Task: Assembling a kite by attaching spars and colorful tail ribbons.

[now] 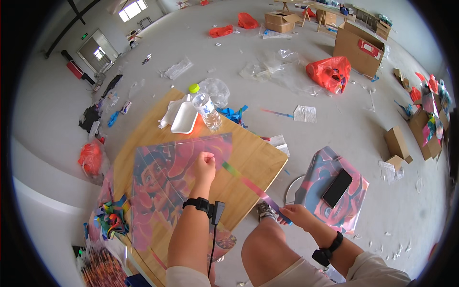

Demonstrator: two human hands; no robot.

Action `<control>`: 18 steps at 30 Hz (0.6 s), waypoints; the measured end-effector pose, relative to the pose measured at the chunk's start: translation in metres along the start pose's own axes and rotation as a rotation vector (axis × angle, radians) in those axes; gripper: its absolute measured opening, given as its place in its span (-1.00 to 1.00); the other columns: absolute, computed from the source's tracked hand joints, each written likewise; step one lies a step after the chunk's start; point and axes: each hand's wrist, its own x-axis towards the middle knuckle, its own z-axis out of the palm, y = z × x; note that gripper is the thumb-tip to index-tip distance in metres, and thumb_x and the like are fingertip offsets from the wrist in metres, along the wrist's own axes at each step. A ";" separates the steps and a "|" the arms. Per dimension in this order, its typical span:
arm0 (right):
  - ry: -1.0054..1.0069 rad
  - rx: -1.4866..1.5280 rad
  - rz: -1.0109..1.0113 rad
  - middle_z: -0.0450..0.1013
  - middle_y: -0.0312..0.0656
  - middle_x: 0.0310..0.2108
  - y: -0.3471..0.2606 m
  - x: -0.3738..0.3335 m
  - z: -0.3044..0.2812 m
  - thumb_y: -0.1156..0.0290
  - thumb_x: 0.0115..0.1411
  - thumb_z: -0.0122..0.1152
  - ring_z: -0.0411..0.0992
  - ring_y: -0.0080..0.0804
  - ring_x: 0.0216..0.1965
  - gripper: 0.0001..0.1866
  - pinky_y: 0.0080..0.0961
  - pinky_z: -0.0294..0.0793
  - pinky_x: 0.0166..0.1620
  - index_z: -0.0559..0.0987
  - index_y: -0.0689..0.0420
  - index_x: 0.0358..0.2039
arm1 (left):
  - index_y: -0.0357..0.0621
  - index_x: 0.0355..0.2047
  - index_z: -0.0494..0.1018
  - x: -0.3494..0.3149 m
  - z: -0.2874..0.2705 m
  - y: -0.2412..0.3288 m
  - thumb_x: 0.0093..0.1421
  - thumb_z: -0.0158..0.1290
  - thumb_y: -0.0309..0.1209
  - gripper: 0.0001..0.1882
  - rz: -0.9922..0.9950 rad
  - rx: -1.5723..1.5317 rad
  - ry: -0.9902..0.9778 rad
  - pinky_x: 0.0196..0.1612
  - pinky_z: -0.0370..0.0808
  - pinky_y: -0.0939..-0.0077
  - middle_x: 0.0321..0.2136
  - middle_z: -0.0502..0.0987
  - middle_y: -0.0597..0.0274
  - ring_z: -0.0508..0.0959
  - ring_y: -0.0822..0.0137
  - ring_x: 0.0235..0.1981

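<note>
My left hand (205,167) is closed above a see-through printed sheet (162,177) with pink and blue swirls, spread over the wooden table (258,160). Its curled fingers hide whatever they might hold. A narrow rainbow-coloured strip (251,185) runs from just right of that hand, across the table and past its edge. My right hand (296,215), beyond the table's right edge and near my knee, grips the strip's lower end. To that hand's right, a black phone (337,188) lies on a stack of similar printed sheets (318,167).
On the table's far side stand a clear bottle (207,112) with a yellow-green cap and a white tray (184,118). Colourful strip scraps (112,217) pile up at left. Cardboard boxes (358,50), a red plastic bag (330,74) and plastic wrap litter the floor.
</note>
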 end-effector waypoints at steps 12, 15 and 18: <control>0.053 -0.240 -0.338 0.58 -0.05 0.09 0.023 -0.087 -0.021 0.30 0.44 0.18 0.58 -0.25 0.06 -0.56 -0.34 0.54 0.12 0.50 0.16 0.27 | -0.20 0.01 0.54 -0.115 -0.132 0.004 0.27 0.08 -0.57 -0.71 0.081 0.233 0.183 0.06 0.51 0.18 -0.10 0.56 -0.03 0.56 0.00 -0.06; 0.069 -0.182 -0.390 0.63 -0.13 -0.08 -0.010 -0.110 -0.007 0.47 0.38 0.21 0.62 -0.31 -0.06 -0.75 -0.37 0.59 0.02 0.60 0.24 0.04 | -0.30 0.09 0.49 -0.191 -0.155 -0.028 0.29 0.13 -0.41 -0.61 0.124 0.438 0.103 0.24 0.43 0.02 0.08 0.53 -0.19 0.51 -0.16 0.14; 0.070 -0.128 -0.488 0.63 -0.14 -0.09 -0.020 -0.117 0.014 0.52 0.39 0.15 0.63 -0.33 -0.08 -0.80 -0.39 0.59 0.00 0.60 0.24 -0.02 | -0.35 0.28 0.34 -0.241 -0.149 -0.015 0.31 0.14 -0.28 -0.39 0.092 0.571 -0.009 0.38 0.28 -0.02 0.30 0.36 -0.28 0.32 -0.25 0.35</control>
